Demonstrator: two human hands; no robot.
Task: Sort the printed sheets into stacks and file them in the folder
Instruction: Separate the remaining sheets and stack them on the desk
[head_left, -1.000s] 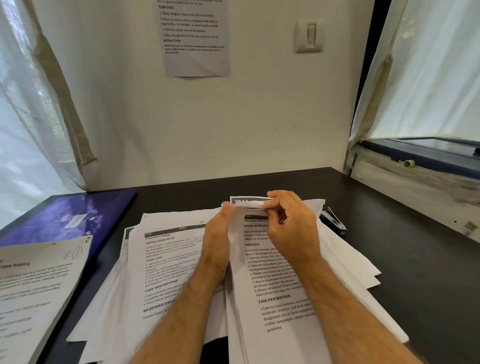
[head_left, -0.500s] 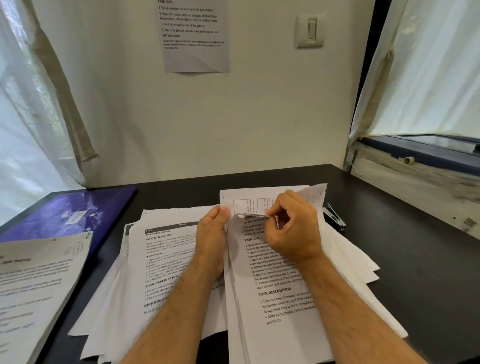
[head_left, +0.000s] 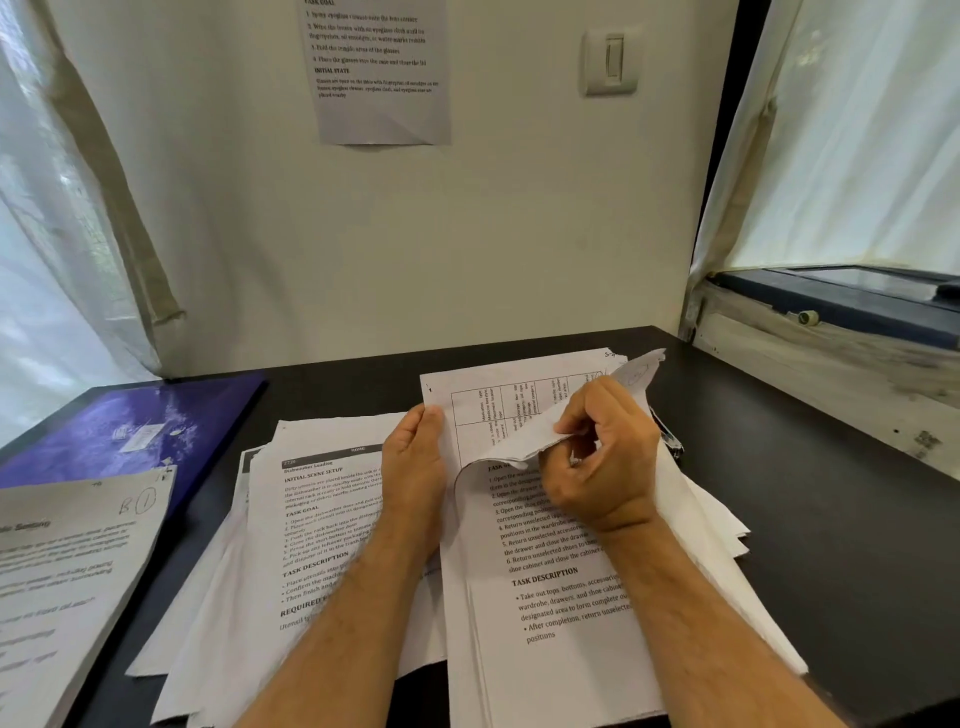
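Two piles of printed sheets lie on the dark table: a left pile (head_left: 311, 525) topped by a "Dishwasher Loading" page, and a right pile (head_left: 561, 597). My right hand (head_left: 602, 457) pinches the top edge of the right pile's top sheet (head_left: 514, 447) and curls it back toward me, baring a sheet with a printed table (head_left: 498, 402) underneath. My left hand (head_left: 415, 467) rests flat between the piles, fingertips against the left edge of the right pile. A purple folder (head_left: 130, 431) lies shut at the far left.
A separate sheet marked "B 1" (head_left: 67, 561) lies at the near left, overlapping the folder. A dark stapler-like object (head_left: 667, 436) peeks out behind my right hand. A wall with a taped notice (head_left: 379, 67) stands behind; a window sill (head_left: 831, 332) runs along the right.
My right hand has peeled the top sheet's upper edge further back toward me, uncovering more of the sheet with the table beneath. My left hand has stayed against the pile.
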